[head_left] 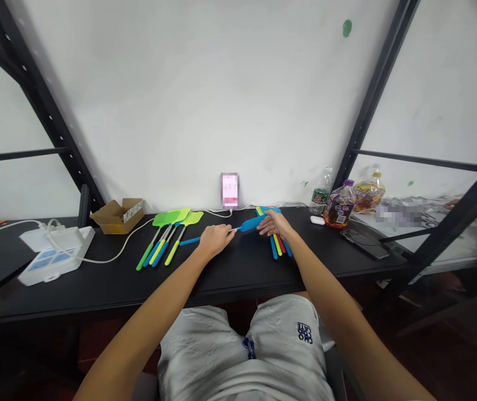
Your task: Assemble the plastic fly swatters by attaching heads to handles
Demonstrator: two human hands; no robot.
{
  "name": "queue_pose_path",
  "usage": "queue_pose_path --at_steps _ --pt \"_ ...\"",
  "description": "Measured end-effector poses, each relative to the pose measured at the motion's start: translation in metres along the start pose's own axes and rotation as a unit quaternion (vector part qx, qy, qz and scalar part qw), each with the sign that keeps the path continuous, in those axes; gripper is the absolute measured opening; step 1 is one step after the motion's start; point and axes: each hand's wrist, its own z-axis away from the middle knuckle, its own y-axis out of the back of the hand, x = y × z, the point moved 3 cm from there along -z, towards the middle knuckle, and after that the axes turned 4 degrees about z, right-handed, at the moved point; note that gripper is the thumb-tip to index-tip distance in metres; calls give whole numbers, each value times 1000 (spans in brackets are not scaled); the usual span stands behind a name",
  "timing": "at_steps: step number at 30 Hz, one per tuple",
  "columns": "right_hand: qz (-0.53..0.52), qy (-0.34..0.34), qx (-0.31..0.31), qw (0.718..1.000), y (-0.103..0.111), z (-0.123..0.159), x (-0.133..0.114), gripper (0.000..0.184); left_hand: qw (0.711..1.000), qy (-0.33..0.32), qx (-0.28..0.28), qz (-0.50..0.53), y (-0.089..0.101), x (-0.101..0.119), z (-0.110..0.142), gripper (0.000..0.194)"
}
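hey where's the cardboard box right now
In the head view, the box is on the left of the table, near the wall, between the white case and the left swatters.

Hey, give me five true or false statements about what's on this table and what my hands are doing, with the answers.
1. The left hand grips a blue fly swatter. True.
2. The right hand is clenched in a fist. False: the right hand's fingers are extended.
3. The cardboard box is shut. False: the cardboard box stands open.
4. A lit phone stands upright near the wall. True.
5. The purple-capped bottle lies on its side. False: the purple-capped bottle is upright.
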Motion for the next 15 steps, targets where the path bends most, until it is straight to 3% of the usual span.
queue_pose_path --at_steps 6,15 --pt "-15 2 23 1000 0 -5 2 10 999 38 -1 27 2 0 0 48" --pt "24 82 42 995 -2 -4 -3 5 996 83 0 30 0 -2 -2 51"
